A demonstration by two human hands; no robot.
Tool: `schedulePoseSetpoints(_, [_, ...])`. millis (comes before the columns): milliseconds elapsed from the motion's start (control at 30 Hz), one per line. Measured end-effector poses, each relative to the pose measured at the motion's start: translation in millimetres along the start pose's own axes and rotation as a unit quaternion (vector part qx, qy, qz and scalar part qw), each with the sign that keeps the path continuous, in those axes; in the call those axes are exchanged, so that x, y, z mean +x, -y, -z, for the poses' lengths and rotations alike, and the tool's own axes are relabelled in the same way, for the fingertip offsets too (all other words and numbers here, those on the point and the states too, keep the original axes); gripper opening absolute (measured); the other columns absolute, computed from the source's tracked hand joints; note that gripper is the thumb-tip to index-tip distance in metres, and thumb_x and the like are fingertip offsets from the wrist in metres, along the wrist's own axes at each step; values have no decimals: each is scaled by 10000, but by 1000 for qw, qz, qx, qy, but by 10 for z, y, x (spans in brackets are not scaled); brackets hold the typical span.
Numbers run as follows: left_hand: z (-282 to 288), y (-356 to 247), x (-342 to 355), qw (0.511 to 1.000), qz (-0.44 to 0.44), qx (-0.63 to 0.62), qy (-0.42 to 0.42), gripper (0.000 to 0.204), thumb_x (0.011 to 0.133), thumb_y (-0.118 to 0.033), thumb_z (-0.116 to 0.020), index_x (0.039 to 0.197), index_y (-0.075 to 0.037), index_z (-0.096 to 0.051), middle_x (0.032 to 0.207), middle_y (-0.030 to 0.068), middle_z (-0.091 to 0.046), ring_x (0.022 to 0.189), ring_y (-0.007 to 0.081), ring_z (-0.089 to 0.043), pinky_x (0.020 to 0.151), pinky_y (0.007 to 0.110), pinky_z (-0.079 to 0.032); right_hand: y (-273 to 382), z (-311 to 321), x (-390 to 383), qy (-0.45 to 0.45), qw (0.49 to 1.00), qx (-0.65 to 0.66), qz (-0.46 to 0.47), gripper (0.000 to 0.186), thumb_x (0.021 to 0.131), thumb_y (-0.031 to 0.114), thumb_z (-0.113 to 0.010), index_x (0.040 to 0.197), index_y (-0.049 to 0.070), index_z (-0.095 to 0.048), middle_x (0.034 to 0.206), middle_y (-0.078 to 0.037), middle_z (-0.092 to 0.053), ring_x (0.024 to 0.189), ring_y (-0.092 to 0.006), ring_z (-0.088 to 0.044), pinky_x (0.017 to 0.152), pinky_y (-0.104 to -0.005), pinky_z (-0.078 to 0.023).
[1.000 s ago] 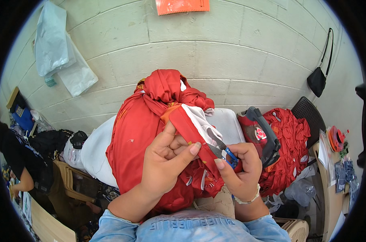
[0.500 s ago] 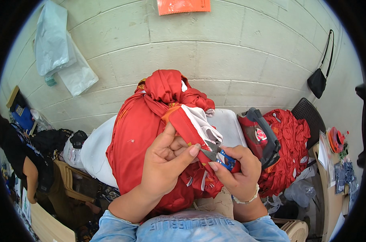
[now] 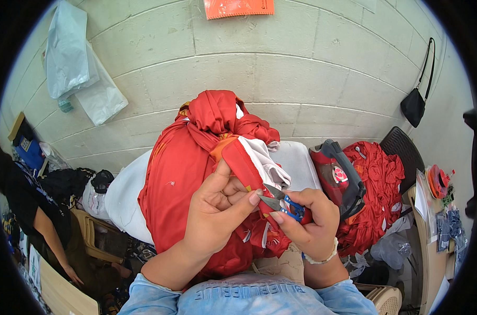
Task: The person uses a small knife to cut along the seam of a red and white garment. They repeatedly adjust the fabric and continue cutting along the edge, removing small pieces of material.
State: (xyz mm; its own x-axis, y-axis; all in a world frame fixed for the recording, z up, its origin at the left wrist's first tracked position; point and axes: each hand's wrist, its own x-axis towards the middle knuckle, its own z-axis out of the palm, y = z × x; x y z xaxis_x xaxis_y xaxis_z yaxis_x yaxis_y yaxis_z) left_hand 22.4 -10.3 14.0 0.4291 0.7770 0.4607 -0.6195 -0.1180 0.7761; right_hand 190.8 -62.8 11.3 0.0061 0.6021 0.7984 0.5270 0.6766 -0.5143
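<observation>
While likely slippery cloth [image 3: 262, 157] is being pinched at hem [image 3: 240, 166] by left hand [image 3: 215, 212], snips [image 3: 290, 206] being gripped by right hand [image 3: 316, 218].

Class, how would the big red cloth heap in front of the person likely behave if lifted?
The red cloth heap would likely sag and flop, as it drapes in loose folds. Its sheen suggests the layers may slip. Being so bulky, the whole heap could feel heavy.

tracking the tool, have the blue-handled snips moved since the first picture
Yes, the blue-handled snips have shifted slightly left, farther from the black chair back.
</observation>
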Motion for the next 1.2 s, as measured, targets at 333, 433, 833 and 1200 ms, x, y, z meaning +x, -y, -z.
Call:
schedulePoseSetpoints(333, [-22, -19, 3, 1000, 15, 1, -18, 611, 882, 92, -504, 1425, 29, -231, 1178, 109, -569, 1092, 138, -553, 946, 263, -422, -58, -61, -62, -18, 999, 25, -38, 288, 723, 129, -792, 909, -12, -622, 758, -99, -651, 613, -133, -622, 543, -229, -461])
schedulePoseSetpoints(433, [-19, -17, 10, 1000, 18, 0, -20, 609, 883, 90, -504, 1425, 26, -233, 1165, 106, -575, 1080, 129, -556, 935, 258, -430, -121, -118, -106, -37, 998, 34, -40, 259, 762, 131, -761, 922, -9, -613, 751, -81, -634, 605, -105, -584, 541, -222, -450])
schedulePoseSetpoints(833, [23, -31, -8, 999, 15, -19, -45, 624, 888, 47, -506, 1436, 17, -209, 1242, 113, -525, 1123, 139, -532, 944, 292, -442, -331, -123, -136, -95, 947, 250, -180, 307, 958, 191, -513, 1184, -4, -441, 790, -7, -482, 691, -64, -429, 652, -194, -379])
schedulePoseSetpoints(1200, [381, -79, -149, 994, 50, -21, -96, 293, 884, -24, -495, 1169, 31, -539, 1020, 54, -627, 908, 80, -574, 777, 217, -440, -326, -65, -172, -6, 921, 263, -287, 146, 945, 126, -531, 1009, -1, -561, 793, 8, -535, 663, -34, -449, 594, -172, -360])
